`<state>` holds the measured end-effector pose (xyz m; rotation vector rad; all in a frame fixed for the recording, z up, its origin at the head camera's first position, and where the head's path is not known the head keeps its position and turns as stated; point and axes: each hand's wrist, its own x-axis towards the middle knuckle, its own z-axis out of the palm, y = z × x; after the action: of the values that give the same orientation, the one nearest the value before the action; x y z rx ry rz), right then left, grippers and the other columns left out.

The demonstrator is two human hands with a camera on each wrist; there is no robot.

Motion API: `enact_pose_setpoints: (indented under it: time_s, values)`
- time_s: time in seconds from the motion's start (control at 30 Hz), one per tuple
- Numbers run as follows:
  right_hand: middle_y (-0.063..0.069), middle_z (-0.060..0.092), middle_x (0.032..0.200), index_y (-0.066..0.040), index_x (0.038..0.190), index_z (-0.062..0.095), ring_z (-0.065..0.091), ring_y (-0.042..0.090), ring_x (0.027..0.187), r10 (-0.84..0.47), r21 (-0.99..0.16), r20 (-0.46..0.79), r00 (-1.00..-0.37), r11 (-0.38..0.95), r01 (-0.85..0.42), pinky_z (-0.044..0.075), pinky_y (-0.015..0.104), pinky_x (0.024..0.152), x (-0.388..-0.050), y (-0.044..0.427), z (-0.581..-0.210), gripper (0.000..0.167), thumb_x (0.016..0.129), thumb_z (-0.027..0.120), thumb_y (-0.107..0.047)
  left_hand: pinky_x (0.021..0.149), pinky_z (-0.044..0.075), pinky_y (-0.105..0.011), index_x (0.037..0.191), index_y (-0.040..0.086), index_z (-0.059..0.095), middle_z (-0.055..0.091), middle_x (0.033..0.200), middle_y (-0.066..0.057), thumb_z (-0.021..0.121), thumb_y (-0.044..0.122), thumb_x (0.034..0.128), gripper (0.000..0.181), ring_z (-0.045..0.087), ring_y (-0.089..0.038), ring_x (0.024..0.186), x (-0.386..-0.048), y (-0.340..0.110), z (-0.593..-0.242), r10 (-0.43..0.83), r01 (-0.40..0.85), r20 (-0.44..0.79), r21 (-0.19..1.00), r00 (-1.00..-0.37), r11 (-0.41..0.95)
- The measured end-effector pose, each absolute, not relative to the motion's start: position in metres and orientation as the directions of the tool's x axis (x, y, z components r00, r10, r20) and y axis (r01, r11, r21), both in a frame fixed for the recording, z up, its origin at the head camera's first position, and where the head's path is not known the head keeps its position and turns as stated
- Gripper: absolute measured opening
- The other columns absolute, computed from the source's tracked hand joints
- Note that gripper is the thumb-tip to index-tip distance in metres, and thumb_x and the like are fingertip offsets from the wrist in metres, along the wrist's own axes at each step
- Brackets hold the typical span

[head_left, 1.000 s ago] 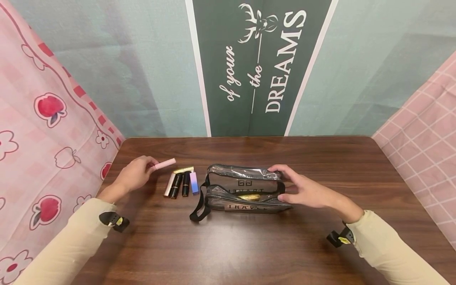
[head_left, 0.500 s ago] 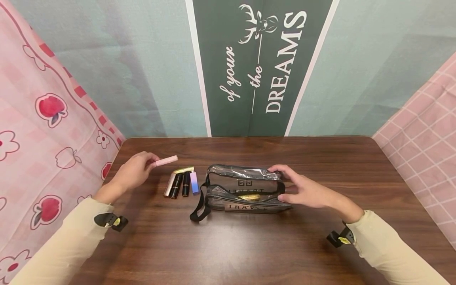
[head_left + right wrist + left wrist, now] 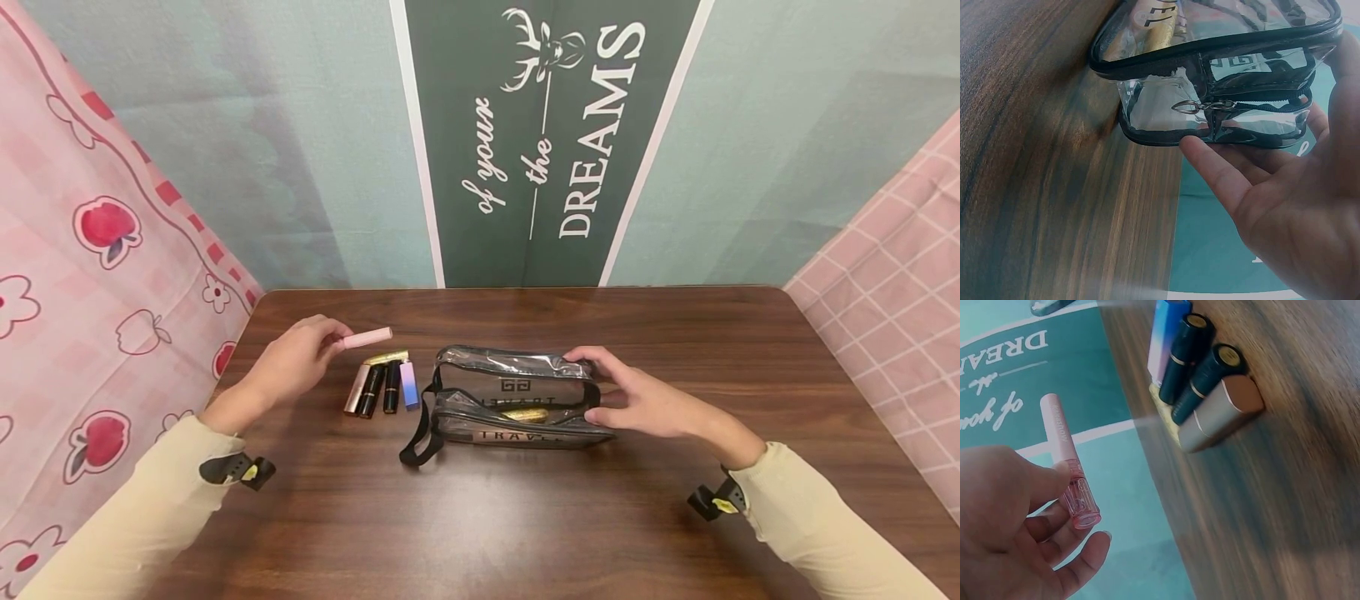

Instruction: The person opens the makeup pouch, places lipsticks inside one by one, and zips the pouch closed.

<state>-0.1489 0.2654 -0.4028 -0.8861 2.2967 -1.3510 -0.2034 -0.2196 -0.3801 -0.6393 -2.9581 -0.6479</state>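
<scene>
The left hand (image 3: 298, 357) and the pink tube (image 3: 367, 337) have edged rightward, toward the clear pouch (image 3: 517, 436). Nearest us, the pouch's black strap (image 3: 411, 457) curls on the table (image 3: 480, 517); behind it the pouch gapes, a gold tube (image 3: 527, 415) inside. The right hand (image 3: 637, 400) holds its right end, thumb and forefinger wide apart — we judge, to steady the opening. Farther left, lipsticks (image 3: 371, 392) lie side by side, bunched perhaps so none rolls. Beyond, we find the left fingers pinching the pink tube's clear part, raised off the table, cap leading — likely kept free for aiming.
</scene>
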Motion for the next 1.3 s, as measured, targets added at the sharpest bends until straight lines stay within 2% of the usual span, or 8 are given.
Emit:
enact_pose_setpoints:
  time_s: [0.37,0.67,1.3]
  values:
    - [0.012,0.041,0.146,-0.016,0.15,0.033,0.051,0.037,0.129,-0.658,-0.863,0.031,-0.752,0.362,-0.352,0.053,0.045,0.096,-0.149,0.265,-0.403,0.073,0.091,0.072,0.0,0.077,0.051,-0.049,0.105,0.004,0.071,0.065,0.094,-0.007,0.065,0.003,0.0966,0.011,0.06,-0.024,0.086,-0.197,-0.205,-0.37,0.424,0.445,0.142,0.379,-0.894,0.811]
    - [0.012,0.041,0.146,-0.016,0.151,0.033,0.051,0.038,0.128,-0.66,-0.864,0.036,-0.75,0.357,-0.356,0.053,0.046,0.095,-0.149,0.266,-0.404,0.074,0.091,0.072,0.001,0.082,0.052,-0.05,0.107,0.004,0.071,0.068,0.1,-0.009,0.064,0.004,0.098,0.011,0.063,-0.026,0.091,-0.193,-0.197,-0.362,0.44,0.457,0.135,0.375,-0.888,0.806]
    - [0.012,0.039,0.148,-0.016,0.151,0.033,0.049,0.036,0.131,-0.657,-0.866,0.032,-0.753,0.357,-0.349,0.053,0.046,0.096,-0.147,0.266,-0.406,0.074,0.091,0.072,0.001,0.082,0.052,-0.048,0.104,0.007,0.072,0.068,0.098,-0.006,0.066,0.005,0.0975,0.01,0.061,-0.023,0.091,-0.189,-0.188,-0.359,0.477,0.504,0.171,0.373,-0.862,0.779]
